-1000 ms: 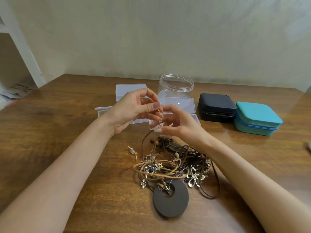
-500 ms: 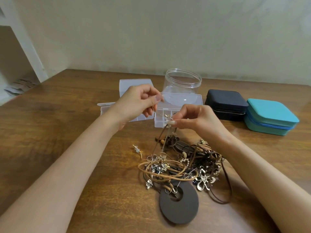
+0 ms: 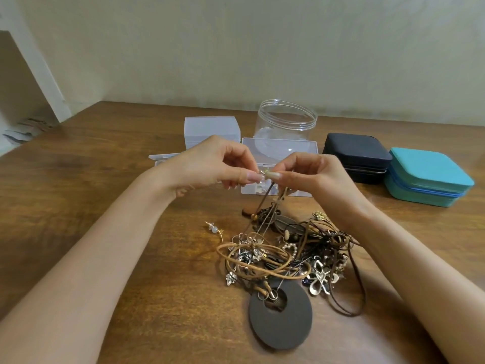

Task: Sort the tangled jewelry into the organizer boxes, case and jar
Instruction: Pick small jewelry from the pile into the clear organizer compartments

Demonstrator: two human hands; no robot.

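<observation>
A tangled pile of jewelry (image 3: 288,256) lies on the wooden table (image 3: 105,206), with tan and brown cords, metal charms and a dark round disc pendant (image 3: 280,317). Above the pile my left hand (image 3: 212,166) and my right hand (image 3: 312,174) meet fingertip to fingertip, both pinching a small gold piece (image 3: 265,172). Brown cords hang from the pinch down into the pile. Behind my hands stand two clear organizer boxes (image 3: 280,148) (image 3: 211,130) and an open clear jar (image 3: 287,119).
A black zip case (image 3: 358,157) and a teal zip case (image 3: 427,177) sit at the right. A loose earring (image 3: 215,229) lies left of the pile. A wall runs behind the table and a white shelf edge (image 3: 39,74) stands at far left.
My hands were apart half a second ago; the left hand has come back to the right, and both now pinch the small gold piece. The view has shifted slightly.
</observation>
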